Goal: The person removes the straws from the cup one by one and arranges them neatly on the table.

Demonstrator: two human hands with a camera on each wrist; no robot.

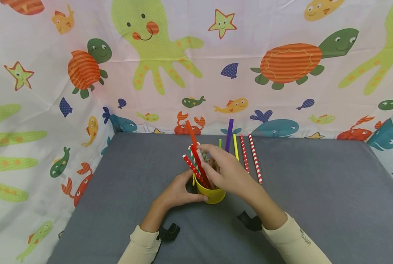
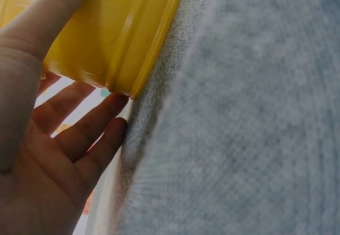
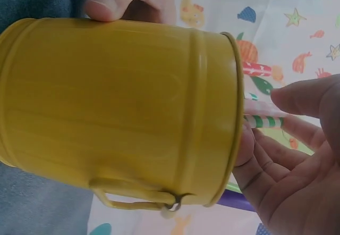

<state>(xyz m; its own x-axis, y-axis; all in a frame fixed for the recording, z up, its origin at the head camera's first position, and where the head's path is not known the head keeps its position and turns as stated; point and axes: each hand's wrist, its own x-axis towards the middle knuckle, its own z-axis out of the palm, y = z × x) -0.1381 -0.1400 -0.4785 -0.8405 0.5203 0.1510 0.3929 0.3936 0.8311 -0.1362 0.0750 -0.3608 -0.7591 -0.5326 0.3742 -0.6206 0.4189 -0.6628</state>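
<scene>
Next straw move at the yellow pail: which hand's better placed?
Right, I'd judge: the right hand is over the pail's mouth, fingers by the drinking straws. The left hand is lower, gripping the pail's side, so better suited to steadying.

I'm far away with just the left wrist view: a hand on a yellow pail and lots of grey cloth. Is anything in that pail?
Observer: Yes, the head view shows straws standing in the yellow pail.
Visitor: Oh! Is anyone reaching for them?
Observer: The right hand is over the pail's mouth, finger and thumb close around the straws; whether it pinches one, I cannot tell.
Visitor: So is every single straw in there?
Observer: No, a red-and-white striped straw lies outside, on the grey cloth, on the right-hand side of the pail.
</scene>
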